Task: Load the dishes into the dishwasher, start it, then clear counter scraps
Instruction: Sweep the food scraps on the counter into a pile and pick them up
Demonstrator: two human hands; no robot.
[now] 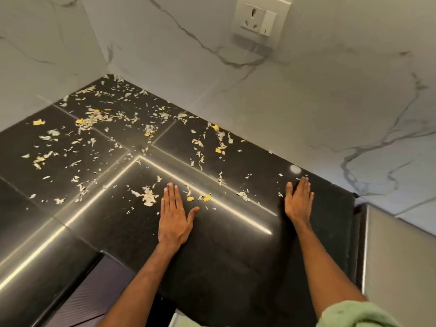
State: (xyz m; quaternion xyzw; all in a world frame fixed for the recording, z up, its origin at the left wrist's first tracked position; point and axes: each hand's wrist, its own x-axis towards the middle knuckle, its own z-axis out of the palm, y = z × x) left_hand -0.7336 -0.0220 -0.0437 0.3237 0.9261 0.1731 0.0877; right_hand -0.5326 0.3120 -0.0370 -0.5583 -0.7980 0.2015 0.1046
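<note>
Black stone table (224, 256) is pictured strewn with pale and yellow scraps (90, 120), thickest toward the corner of the marble-tiled wall (306, 102). Left hand (174, 220) and right hand (298, 202) are laid on the table, fingers (171, 194) held straight and gripping nothing, scraps lying just beyond them.

both hands lie flat, fingers straight, on the black stone counter (226, 251) near its front edge: the left hand (174, 220) palm down, the right hand (298, 201) towards the counter's right end. pale and yellow scraps (92, 119) are strewn from the back corner to the left fingertips (170, 187). a wall socket (258, 18) sits on the marble wall (330, 90) behind.
</note>
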